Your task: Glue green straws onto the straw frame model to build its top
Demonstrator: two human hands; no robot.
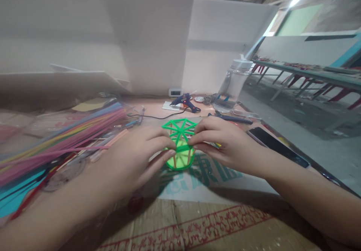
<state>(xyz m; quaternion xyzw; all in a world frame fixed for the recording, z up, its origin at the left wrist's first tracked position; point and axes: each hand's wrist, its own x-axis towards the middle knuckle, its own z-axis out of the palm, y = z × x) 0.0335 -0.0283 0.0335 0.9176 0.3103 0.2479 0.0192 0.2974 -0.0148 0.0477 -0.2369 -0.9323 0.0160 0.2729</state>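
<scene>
A small green straw frame (180, 142) with a spoked round top and thin orange uprights stands on printed cardboard (197, 190) in the middle. My left hand (132, 157) grips its left side with the fingers curled against the green rim. My right hand (222, 142) pinches its right side at the top edge, thumb and fingers pressed together on a green strut. Both hands hold the frame between them.
A sheaf of coloured straws (56, 145) lies at the left. Behind are a blue glue gun (186, 101) with its cord, a clear plastic bottle (232, 85), scissors (231, 118) and a dark phone (276, 145) near the table's right edge. White boards stand at the back.
</scene>
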